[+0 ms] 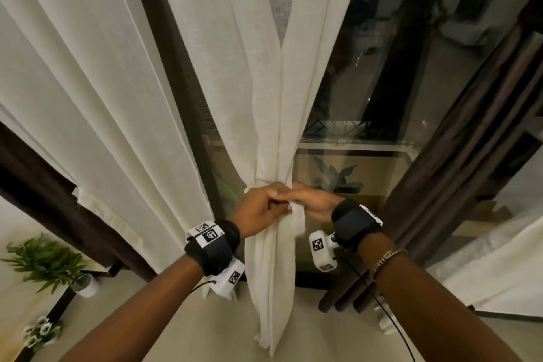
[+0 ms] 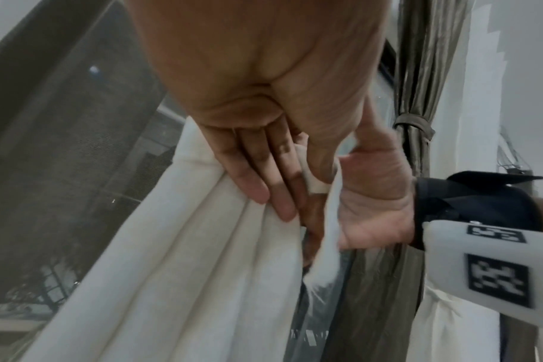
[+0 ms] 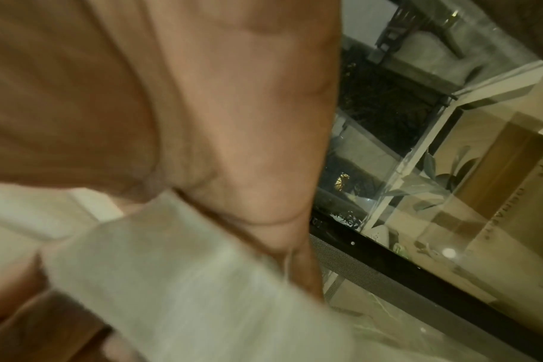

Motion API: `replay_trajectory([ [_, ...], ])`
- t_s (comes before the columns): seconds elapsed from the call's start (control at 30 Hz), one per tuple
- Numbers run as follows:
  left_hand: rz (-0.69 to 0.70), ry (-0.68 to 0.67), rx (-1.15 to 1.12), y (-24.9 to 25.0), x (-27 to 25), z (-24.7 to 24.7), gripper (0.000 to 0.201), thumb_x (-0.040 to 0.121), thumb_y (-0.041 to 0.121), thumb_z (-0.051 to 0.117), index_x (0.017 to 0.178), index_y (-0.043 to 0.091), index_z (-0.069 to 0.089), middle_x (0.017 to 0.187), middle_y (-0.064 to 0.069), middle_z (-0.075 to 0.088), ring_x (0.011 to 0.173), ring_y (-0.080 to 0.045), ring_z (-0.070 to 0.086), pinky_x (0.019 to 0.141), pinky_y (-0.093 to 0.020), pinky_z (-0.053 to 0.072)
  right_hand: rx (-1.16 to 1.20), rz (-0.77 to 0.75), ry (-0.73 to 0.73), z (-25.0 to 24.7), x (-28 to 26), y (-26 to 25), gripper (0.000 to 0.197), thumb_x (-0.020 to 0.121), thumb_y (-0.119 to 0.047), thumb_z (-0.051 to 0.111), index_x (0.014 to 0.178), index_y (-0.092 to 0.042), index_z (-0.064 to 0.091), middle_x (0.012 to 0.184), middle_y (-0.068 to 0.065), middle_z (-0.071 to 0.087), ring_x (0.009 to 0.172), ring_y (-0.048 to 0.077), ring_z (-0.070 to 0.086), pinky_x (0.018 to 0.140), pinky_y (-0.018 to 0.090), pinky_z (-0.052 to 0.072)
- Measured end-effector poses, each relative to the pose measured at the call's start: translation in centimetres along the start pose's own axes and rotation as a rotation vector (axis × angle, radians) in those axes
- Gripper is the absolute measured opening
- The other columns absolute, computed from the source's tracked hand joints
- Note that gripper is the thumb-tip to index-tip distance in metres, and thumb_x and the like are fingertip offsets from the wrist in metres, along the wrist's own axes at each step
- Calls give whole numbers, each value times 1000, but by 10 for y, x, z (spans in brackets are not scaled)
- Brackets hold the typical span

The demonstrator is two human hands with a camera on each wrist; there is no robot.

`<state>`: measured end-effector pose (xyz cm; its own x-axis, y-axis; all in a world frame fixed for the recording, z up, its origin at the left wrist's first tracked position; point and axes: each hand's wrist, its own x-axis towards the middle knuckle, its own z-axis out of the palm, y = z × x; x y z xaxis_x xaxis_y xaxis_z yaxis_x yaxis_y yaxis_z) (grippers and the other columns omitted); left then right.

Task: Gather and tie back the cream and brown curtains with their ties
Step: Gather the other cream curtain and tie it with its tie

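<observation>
The cream curtain (image 1: 273, 126) is gathered into a narrow bundle in front of the window. My left hand (image 1: 264, 207) wraps round that bundle at waist height, fingers lying across its folds (image 2: 186, 269) and thumb on top. My right hand (image 1: 316, 204) meets it from the right. It holds the cream tie (image 1: 298, 222), a short strip that hangs between the two hands and runs across the right palm (image 3: 186, 281). One end of the tie (image 2: 318, 187) shows between my left thumb and the right hand (image 2: 372, 200). At the right hangs the brown curtain (image 1: 458, 161), bunched, with a band (image 2: 412, 125) round it.
A wider cream panel (image 1: 102, 97) and a second brown curtain (image 1: 44, 191) hang to the left. A green plant in a white pot (image 1: 85, 285) and small white flowers (image 1: 38, 332) stand low on the left. Dark window glass (image 1: 367, 97) is right behind the hands.
</observation>
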<state>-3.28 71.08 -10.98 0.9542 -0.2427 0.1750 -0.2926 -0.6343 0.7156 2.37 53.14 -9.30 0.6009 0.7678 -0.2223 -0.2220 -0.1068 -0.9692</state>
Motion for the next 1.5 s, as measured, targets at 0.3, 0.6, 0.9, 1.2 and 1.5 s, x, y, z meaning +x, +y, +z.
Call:
replay_trajectory([
  [0.3,-68,46,55,-22,12,-16,50,78,69,71,76,19,67,77,3,69,71,-17,64,76,-44,58,-57,32,59,-5,-2,7,92,86,8,69,160,-33,30,146,5,61,132,27,61,102,47,58],
  [0.6,-156,-152,-38,-19,1,-26,21,101,33,66,114,24,81,122,5,75,116,-13,67,112,-38,49,327,25,87,-3,4,18,75,94,11,32,156,-31,38,154,18,55,143,44,52,116,67,41],
  [0.9,-14,-545,511,0,2,-33,73,87,-2,61,154,25,47,141,-7,59,129,-26,57,110,-42,50,-135,66,117,1,6,0,100,100,11,55,164,-46,4,163,1,38,134,32,59,88,45,65],
  [1.2,134,-391,608,10,16,-27,26,93,35,68,116,26,77,100,-1,79,92,-20,73,85,-39,59,-271,106,133,8,4,-16,94,95,14,52,164,-37,14,148,5,51,117,29,67,90,60,62],
  [1.5,-131,-50,337,-11,26,-21,54,90,75,56,107,29,78,104,6,78,92,-15,72,82,-38,59,-182,158,78,-9,-5,-25,82,97,17,44,157,-37,28,136,3,58,111,23,70,94,55,62],
])
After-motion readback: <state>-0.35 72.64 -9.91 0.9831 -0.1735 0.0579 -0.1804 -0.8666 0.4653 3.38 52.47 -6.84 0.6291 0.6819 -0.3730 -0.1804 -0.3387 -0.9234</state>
